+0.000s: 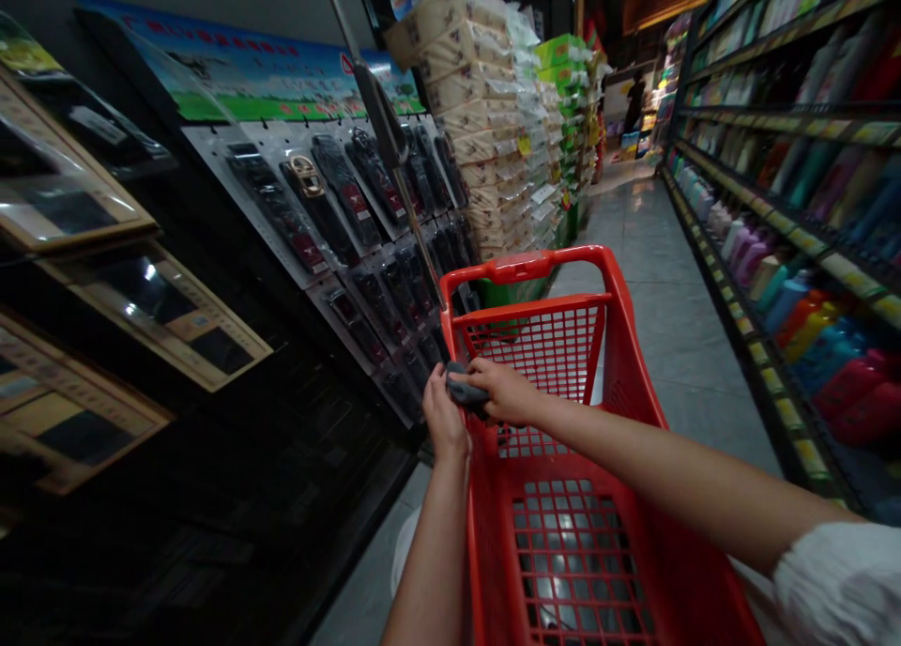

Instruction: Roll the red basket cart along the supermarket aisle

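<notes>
A long thin metal pole (420, 242) with a grey plastic piece on its upper part slants up and left from my hands, in front of the hanging goods. My left hand (447, 421) is closed around its dark lower end, beside the cart's left rim; the fingers' far side is hidden. In my right hand (505, 392) a dark grey cloth (466, 388) is bunched, pressed close to the left hand and the pole's lower end. Both hands are over the left side of a red plastic shopping cart (630, 346) with a grid-patterned basket.
Packaged belts (338, 186) hang on a display panel at left, near boxed goods (169, 308). Stacked cartons (479, 111) stand ahead. Shelves of bottles (795, 289) line the right side. The tiled aisle floor (626, 223) runs between, with a person (635, 101) far off.
</notes>
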Action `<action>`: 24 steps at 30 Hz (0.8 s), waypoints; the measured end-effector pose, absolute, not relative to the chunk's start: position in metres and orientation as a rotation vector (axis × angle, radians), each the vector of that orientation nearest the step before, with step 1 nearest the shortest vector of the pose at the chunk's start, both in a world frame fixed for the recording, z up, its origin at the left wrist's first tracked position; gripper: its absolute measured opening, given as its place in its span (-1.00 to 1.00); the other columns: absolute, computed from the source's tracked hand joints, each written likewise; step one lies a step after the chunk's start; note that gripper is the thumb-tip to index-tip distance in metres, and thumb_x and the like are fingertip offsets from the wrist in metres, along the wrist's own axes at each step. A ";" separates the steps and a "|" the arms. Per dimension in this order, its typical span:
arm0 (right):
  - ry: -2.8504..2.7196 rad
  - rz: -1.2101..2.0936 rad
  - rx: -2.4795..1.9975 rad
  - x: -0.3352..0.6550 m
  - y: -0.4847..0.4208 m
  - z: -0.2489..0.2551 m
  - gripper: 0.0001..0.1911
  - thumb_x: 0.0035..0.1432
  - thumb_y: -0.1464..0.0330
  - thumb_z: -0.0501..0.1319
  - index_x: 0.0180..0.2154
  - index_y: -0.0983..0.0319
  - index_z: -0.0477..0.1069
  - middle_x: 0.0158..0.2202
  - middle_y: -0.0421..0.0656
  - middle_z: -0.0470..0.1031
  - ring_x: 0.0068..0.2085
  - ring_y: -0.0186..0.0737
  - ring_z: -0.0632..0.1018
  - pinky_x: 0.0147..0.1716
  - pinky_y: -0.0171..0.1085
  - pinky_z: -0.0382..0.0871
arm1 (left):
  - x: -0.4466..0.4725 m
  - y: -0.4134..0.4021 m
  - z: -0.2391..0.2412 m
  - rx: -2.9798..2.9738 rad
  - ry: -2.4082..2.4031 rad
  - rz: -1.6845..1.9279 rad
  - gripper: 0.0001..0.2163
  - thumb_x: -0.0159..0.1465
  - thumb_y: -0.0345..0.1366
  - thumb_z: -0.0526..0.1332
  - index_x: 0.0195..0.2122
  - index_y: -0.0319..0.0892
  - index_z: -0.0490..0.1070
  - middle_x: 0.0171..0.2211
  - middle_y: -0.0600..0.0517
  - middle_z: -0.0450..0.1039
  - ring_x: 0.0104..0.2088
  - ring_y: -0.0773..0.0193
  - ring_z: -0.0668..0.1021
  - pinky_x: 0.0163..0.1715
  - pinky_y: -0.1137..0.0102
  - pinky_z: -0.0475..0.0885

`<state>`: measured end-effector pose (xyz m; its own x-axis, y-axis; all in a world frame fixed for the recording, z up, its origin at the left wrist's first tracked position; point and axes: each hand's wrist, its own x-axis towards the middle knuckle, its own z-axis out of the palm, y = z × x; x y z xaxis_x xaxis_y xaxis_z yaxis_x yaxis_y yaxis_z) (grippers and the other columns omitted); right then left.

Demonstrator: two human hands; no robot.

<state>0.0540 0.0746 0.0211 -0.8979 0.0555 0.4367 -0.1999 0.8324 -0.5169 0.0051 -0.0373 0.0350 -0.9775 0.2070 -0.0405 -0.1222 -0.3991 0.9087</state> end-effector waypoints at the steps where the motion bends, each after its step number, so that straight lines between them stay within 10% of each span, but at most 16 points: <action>1: -2.557 0.804 0.081 0.050 0.078 0.022 -0.31 0.02 0.57 0.20 0.20 0.04 0.37 -0.06 -0.14 0.42 -0.08 -0.21 0.51 -0.06 -0.31 0.37 | 0.006 -0.038 0.034 0.143 1.592 2.475 -0.61 0.44 -0.25 -0.04 0.13 -0.38 0.36 0.12 -0.35 0.44 0.08 0.14 0.56 0.15 0.24 0.38; 24: -2.158 1.429 -0.092 0.079 0.035 -0.010 -0.47 0.01 0.58 0.18 0.01 0.10 0.54 -0.12 -0.17 0.52 -0.10 -0.20 0.53 -0.08 -0.26 0.40 | 0.002 -0.040 0.038 0.108 1.600 2.415 -0.39 0.44 -0.02 -0.24 0.08 -0.39 0.42 0.12 -0.41 0.42 0.08 0.10 0.55 0.15 0.24 0.37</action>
